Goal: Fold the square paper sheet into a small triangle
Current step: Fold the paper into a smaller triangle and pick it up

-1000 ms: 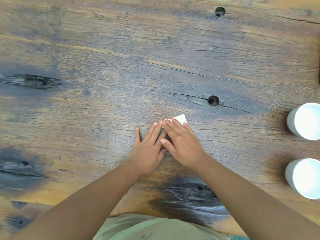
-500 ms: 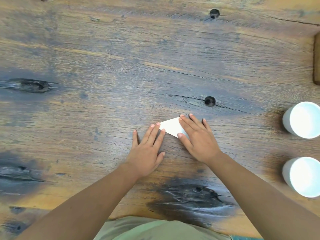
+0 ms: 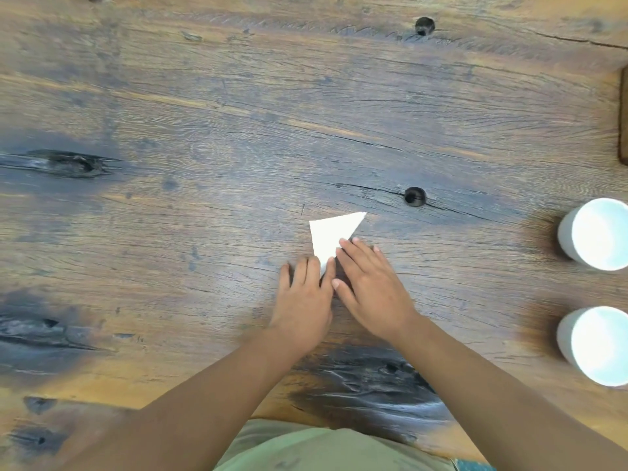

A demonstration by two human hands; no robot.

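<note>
The white paper (image 3: 331, 236) lies flat on the wooden table (image 3: 204, 130) as a small folded triangle, one tip pointing up and right. My left hand (image 3: 306, 300) lies flat with its fingertips on the paper's lower tip. My right hand (image 3: 368, 290) rests palm down beside it, fingers spread, its fingertips touching the paper's lower right edge. The near corner of the paper is hidden under the fingers of both hands.
Two white cups stand at the right edge, one farther (image 3: 598, 232) and one nearer (image 3: 598, 345). A dark wooden object (image 3: 623, 113) shows at the far right edge. A knot hole (image 3: 414, 196) sits just beyond the paper.
The paper has turned from a flat strip between my hands into a triangle pointing up and right. My right hand slid back left toward my left hand; more paper shows now.
</note>
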